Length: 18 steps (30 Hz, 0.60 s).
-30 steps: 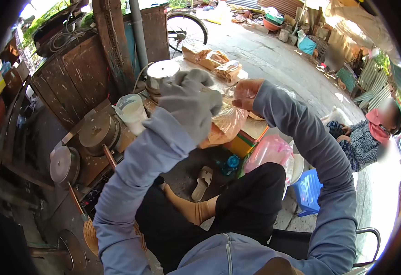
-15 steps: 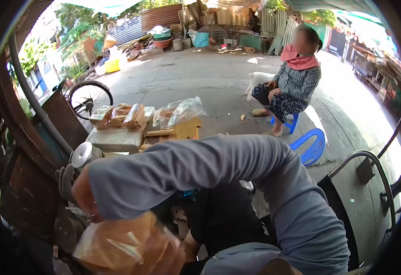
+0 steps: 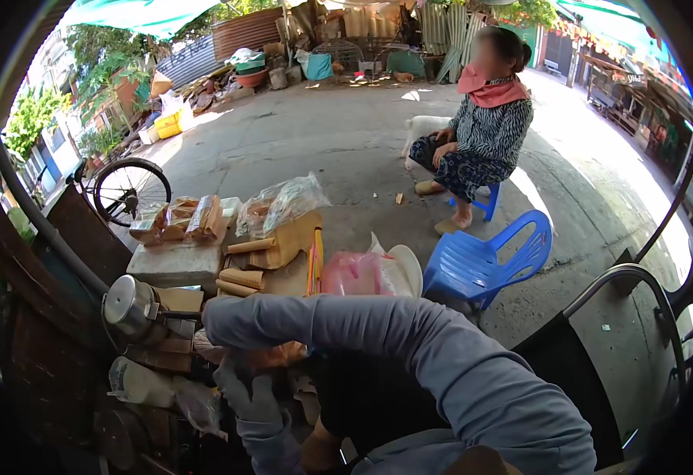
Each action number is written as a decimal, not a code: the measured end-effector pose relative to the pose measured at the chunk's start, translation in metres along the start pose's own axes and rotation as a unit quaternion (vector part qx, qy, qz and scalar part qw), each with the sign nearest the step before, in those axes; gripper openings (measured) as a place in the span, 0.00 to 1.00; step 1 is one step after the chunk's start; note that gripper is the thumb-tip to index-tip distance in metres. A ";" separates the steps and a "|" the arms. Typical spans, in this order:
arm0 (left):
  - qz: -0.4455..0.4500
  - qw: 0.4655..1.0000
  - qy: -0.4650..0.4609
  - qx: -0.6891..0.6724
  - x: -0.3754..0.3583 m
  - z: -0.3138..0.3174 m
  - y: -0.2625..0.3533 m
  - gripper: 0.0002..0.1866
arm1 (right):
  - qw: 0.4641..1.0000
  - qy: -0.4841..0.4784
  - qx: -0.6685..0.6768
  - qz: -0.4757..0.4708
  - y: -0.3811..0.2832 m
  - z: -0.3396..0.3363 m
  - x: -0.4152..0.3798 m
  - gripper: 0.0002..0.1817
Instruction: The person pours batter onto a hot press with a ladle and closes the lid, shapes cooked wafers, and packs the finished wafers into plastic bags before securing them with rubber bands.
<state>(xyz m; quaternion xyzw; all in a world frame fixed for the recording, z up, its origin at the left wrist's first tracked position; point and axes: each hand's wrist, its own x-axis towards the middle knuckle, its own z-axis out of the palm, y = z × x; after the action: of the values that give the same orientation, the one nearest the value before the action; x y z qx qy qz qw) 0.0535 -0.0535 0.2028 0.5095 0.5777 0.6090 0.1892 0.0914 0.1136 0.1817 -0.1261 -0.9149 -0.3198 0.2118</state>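
Observation:
My right arm, in a grey sleeve, reaches across to the left. Its cuff hides most of my right hand [image 3: 205, 345], close to the end of the pot's handle. Below it, my left hand [image 3: 250, 398], in a grey glove, is raised with thumb and fingers apart, its fingertips partly behind the right forearm. Beneath that sleeve shows a strip of an orange-brown bundle [image 3: 280, 354], mostly hidden. A lidded metal pot [image 3: 129, 305] stands left of my right hand. Nearer me are a pale container [image 3: 142, 383] and a crumpled clear plastic bag [image 3: 198, 406].
Ahead lie rolled wafers [image 3: 240, 279], bagged brown sheets [image 3: 184, 219] on a pale box [image 3: 174, 264], and a pink plastic bag [image 3: 352, 274]. A blue chair [image 3: 473, 265] stands at right. Beyond it a person [image 3: 485, 131] sits beside a white animal [image 3: 425, 127].
My right hand has moved rightward from beside the pot. The bag of orange-brown sheets, in full view before, is no longer seen at lower left. My view has shifted, revealing the blue chair.

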 end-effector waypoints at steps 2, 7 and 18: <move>0.048 0.986 -0.046 0.152 -0.003 -0.002 -0.033 0.21 | 0.986 -0.089 0.139 0.031 -0.024 0.013 -0.007 0.06; -0.079 0.965 -0.251 0.022 -0.015 -0.029 -0.122 0.21 | 0.841 -0.330 0.406 0.137 -0.087 0.095 -0.019 0.12; -0.081 0.959 -0.237 0.135 -0.062 -0.047 -0.146 0.18 | 0.235 -0.212 0.820 0.477 -0.137 0.046 -0.065 0.10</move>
<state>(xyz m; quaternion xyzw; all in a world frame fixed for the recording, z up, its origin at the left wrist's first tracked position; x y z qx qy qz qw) -0.0125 -0.0904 0.0557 0.6115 0.6323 0.3696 0.2994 0.0841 0.0322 0.0458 -0.3600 -0.4618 0.8028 0.1122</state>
